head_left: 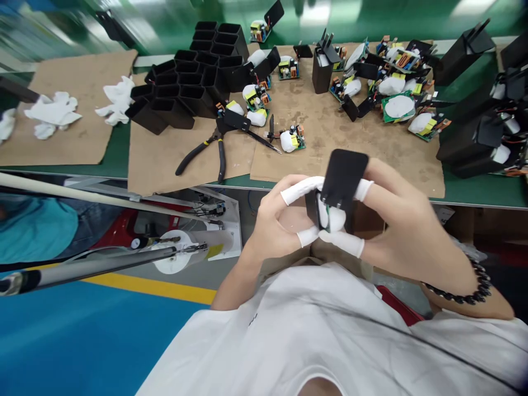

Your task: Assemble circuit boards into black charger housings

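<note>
Just off the bench's front edge, both my hands hold a black plastic adapter case (312, 204) with a circuit board and white filler (336, 219) showing at its opening. A flat black end cap (344, 175) tilts up above the opening. My left hand (274, 223) grips the case's left side between thumb and index finger, both in white finger cots. My right hand (396, 214), also in finger cots, closes on the right side by the cap and the filler. The fingers partly hide the case. A black bead bracelet (474, 286) circles my right wrist.
Pliers (218, 146) and tweezers (264, 142) lie on cardboard (231, 159) beside a cluster of black cases (185, 82). Loose circuit boards (292, 138) are scattered behind my hands, with more piled right (396, 82). Filled cases (474, 137) stand far right; white finger cots (53, 113) lie left.
</note>
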### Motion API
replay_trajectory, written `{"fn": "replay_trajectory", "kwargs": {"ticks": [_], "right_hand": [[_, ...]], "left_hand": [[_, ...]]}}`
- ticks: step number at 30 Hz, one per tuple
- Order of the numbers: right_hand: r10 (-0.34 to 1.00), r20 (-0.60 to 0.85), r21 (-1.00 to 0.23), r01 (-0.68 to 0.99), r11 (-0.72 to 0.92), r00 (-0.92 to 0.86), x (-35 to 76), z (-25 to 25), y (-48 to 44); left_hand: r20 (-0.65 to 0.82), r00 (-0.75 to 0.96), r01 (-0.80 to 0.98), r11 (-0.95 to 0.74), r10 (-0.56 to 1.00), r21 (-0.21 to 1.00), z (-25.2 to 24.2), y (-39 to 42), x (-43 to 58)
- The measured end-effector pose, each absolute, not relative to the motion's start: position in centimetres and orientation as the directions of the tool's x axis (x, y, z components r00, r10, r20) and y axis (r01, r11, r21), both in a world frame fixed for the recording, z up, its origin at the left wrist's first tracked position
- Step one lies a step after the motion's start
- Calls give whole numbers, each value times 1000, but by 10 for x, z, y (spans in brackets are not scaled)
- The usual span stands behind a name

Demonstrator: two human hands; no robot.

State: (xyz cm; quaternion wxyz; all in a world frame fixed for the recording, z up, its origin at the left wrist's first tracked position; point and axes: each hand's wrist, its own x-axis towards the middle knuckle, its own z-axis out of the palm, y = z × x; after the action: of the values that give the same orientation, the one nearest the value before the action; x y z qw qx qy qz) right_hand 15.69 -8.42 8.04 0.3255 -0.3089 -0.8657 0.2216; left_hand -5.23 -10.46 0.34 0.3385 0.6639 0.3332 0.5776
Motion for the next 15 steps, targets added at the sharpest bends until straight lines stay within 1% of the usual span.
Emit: {"fn": "replay_trajectory", "kwargs": {"ticks": [2,4,7,9,11,13,15], "right_hand": [[718,333,-644,409,646,-611,161,74,-79],[757,241,-740,390,548,-607,171,69,-75],[837,182,-855,337,394,-515,186,57,-73],[881,158,-889,324,323,-445,190,44,-74],[907,158,-888,345,303,-390,191,26,-72],[936,180,-861,412,298,-302,190,5,-67],[957,199,-840,467,278,-212,193,-15,-61]], "left_hand": [[481,88,-7,-482,872,876,-7,-103,-50],[377,70,-101,-370,923,924,-18,-101,-48],[188,141,-261,-147,972,954,-30,-93,-41],[96,177,-290,-41,980,956,-35,-84,-32],[61,144,-242,-25,988,970,-36,-73,-18],[81,121,-135,-64,989,989,-33,-59,-5],[106,199,0,-108,974,994,-25,-45,3]]}}
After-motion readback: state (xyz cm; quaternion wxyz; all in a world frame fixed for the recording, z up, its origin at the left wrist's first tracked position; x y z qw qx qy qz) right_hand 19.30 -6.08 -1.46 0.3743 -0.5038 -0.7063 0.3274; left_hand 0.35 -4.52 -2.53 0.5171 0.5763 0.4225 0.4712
